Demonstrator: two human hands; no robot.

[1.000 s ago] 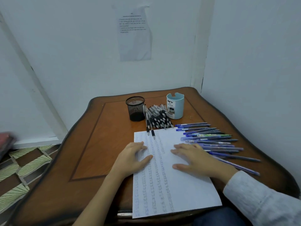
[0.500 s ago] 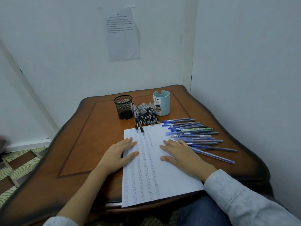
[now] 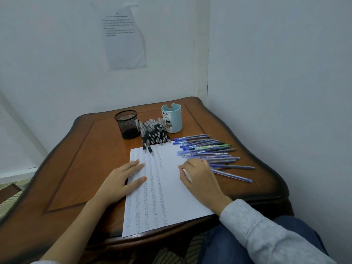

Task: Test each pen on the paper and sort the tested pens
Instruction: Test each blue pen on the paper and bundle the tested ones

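The pens lie in two groups at the far end of the sheet of paper (image 3: 171, 197). A fan of blue pens (image 3: 209, 152) spreads at about 2 o'clock from the sheet's middle, with the nearest tips overlapping its right edge. A tight bundle of black click pens (image 3: 155, 133) sits at 12 o'clock, and two of them reach onto the top edge. The paper lies on the near half of the wooden surface (image 3: 76, 168), carries several columns of small test marks, and hangs slightly over the near edge.

The left hand (image 3: 122, 180) lies flat at 9 o'clock on the sheet, its fingers (image 3: 137, 163) straight and spread across the left margin, holding nothing. The right hand (image 3: 200, 180) rests at 3 o'clock with its fingers (image 3: 187, 164) loosely bent and the tips on the paper. It grips no pen, and its back lies just beside the lowest blue pens.

These pens should be light, stiff and smooth-barrelled, so they will likely roll. The blue ones overlap, and lifting one from the middle of the fan may drag its neighbours. An outer pen looks the easier pick, pinched at mid-barrel and then shifted toward the tip for writing. The thin sheet could slide on the polished wood, so a flat palm on it seems wise.

At 11 o'clock stands a black mesh cup (image 3: 126, 123), and at 12 to 1 o'clock a pale blue pen holder (image 3: 172, 119). Neither shows any pens standing in it. A printed notice (image 3: 123, 39) is on the wall behind.
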